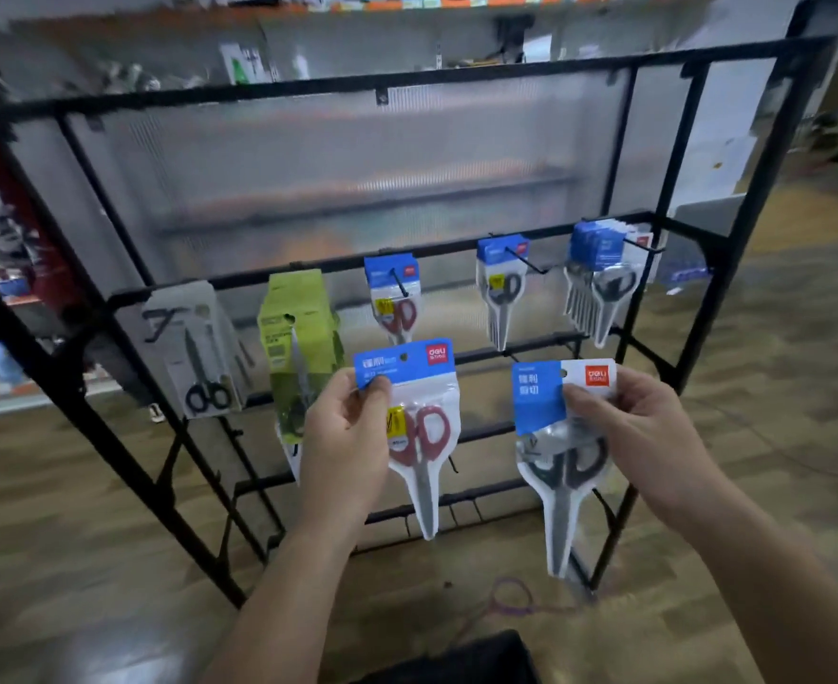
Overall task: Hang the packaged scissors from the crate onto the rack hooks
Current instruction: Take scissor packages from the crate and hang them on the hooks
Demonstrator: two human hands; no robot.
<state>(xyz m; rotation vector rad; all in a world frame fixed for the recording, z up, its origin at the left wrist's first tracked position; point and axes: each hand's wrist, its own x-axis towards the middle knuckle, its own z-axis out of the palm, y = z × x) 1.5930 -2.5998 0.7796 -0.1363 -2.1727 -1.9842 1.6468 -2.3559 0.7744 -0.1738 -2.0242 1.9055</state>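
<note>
Nearest, left grip (pixel 345 427) pinched on the blue card header of a red-handled scissors pack (pixel 419 427): glossy clear pouch tapering to a point, upright before the black metal rack (pixel 81 387). Right grip (pixel 639 431) curled round the header of a grey-handled scissors pack (pixel 562 466), point down too. Behind, matching packs on thin black hooks (pixel 525 261); further left, a green carton (pixel 301 328). Wood-grain floor (pixel 61 510) below.

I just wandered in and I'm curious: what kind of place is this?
Likely a stationery shop or store display: a black rack carries packaged scissors on hooks, and blurred stocked shelves stand behind it.
</note>
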